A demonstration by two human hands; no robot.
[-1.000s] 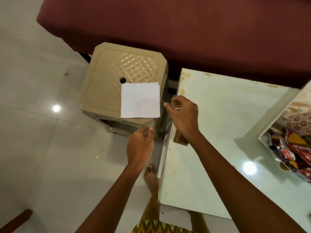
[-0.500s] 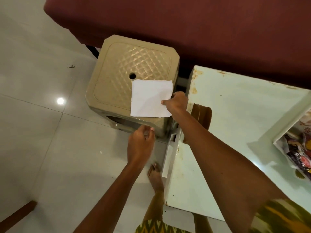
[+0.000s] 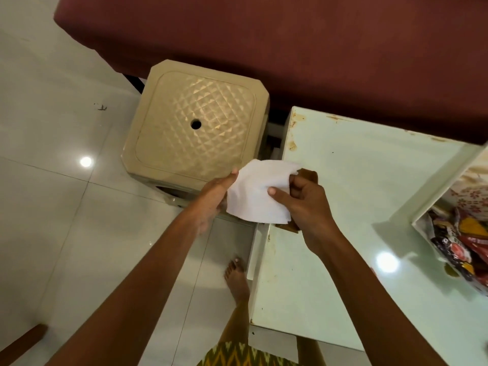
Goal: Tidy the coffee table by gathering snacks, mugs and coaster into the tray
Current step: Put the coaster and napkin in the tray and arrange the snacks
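Over the gap between stool [image 3: 195,128] and tabletop [image 3: 356,207], a white napkin [image 3: 257,196] is held up between both hands.

Left hand [image 3: 214,196]: thumb lies along the napkin's left edge. The other fingers are behind the sheet and hidden, so it is probably a pinch, but I cannot tell how firm.

Right hand [image 3: 306,204]: thumb pressed onto the sheet's upper face, fingers [image 3: 298,186] curled, pinching its right side. A brown flat piece [image 3: 310,175], probably the coaster, shows above and below this hand. It looks trapped in the same grip, though the contact itself is hidden.

Tray [image 3: 449,186]: at the far right of the tabletop, well apart from the hands, with snack packets [image 3: 464,239] already in it.

Risks, as judged:
- The right hand carries two things in one pinch. If the fingers loosen to shift the napkin, the brown piece could slip out. It sits at the tabletop's edge, so it may fall to the floor [image 3: 52,180] near the bare foot [image 3: 236,276].
- The napkin is thin and limp. Pulling the two hands apart could tear or crumple it.
- If one side lets go over the gap, the sheet may drift down between stool and tabletop.
- On the long reach to the tray, the forearm might sweep its rim and tip the packets.
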